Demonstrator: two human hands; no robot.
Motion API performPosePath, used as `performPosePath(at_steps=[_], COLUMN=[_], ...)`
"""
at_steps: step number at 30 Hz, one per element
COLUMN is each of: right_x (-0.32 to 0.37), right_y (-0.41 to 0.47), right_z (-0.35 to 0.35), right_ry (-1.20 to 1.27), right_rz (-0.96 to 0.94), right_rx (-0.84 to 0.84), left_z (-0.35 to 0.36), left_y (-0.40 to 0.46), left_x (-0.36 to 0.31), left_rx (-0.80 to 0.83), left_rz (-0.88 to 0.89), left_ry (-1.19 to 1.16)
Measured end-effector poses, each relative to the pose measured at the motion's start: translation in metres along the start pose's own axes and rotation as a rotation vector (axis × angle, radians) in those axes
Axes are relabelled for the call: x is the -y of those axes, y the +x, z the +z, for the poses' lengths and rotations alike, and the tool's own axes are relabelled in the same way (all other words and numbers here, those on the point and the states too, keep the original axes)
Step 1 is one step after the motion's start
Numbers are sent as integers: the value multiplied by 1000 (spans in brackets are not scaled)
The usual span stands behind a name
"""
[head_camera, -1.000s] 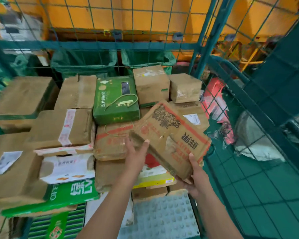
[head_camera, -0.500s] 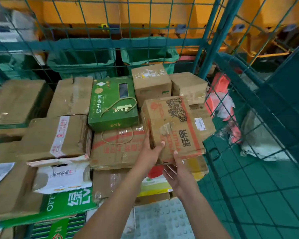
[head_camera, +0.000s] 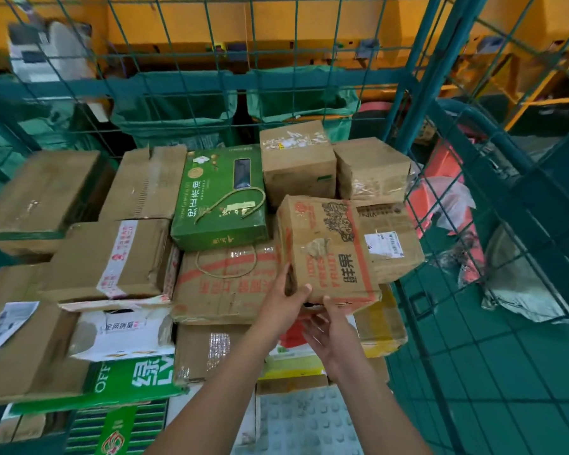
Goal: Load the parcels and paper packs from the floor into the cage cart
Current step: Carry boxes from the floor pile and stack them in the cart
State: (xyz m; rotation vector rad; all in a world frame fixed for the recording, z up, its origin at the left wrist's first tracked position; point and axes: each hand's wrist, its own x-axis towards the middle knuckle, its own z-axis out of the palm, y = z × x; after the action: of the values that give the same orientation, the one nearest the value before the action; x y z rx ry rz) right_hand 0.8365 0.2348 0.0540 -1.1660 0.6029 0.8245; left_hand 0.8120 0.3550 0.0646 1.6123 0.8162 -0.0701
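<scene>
A worn brown fruit box [head_camera: 326,247] with red print lies flat on the parcel stack inside the green wire cage cart [head_camera: 418,70], near its right side. My left hand [head_camera: 283,307] holds the box's near-left corner, thumb on the top face and fingers along the left side. Just below the box's near edge is my right hand [head_camera: 332,336], its fingers loosely spread and its thumb touching that edge. Under and beside the fruit box sit a labelled brown carton [head_camera: 391,244] and a handled carton with red print [head_camera: 227,280].
The cart holds several more cartons, among them a green gift box [head_camera: 217,198], two small brown boxes [head_camera: 298,162] at the back and green paper packs [head_camera: 112,382] at the front left. Outside the right mesh, a grey bag [head_camera: 519,290] and red bags [head_camera: 447,178] lie on the green floor.
The fruit box went from tilted in the air in both hands to lying flat on the stack. My right hand has slipped from under the box back to its near edge.
</scene>
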Motion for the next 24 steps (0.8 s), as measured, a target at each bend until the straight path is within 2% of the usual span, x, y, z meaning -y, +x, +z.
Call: performPosePath(at_steps=[11,16,24], right_x=[3,-7,-11], right_y=[-10,-20,-26], right_z=[-8,-17,-17], right_ry=[-50,-71,-93], right_rz=[-24,-10,-31], right_rx=[-9,-26,-16], left_z=[4,7,9], left_y=[-3,-15,-21], left_x=[2,16,21], left_rx=[25,40,36], left_rz=[-62,-89,-136], left_ry=[-36,-163,-242])
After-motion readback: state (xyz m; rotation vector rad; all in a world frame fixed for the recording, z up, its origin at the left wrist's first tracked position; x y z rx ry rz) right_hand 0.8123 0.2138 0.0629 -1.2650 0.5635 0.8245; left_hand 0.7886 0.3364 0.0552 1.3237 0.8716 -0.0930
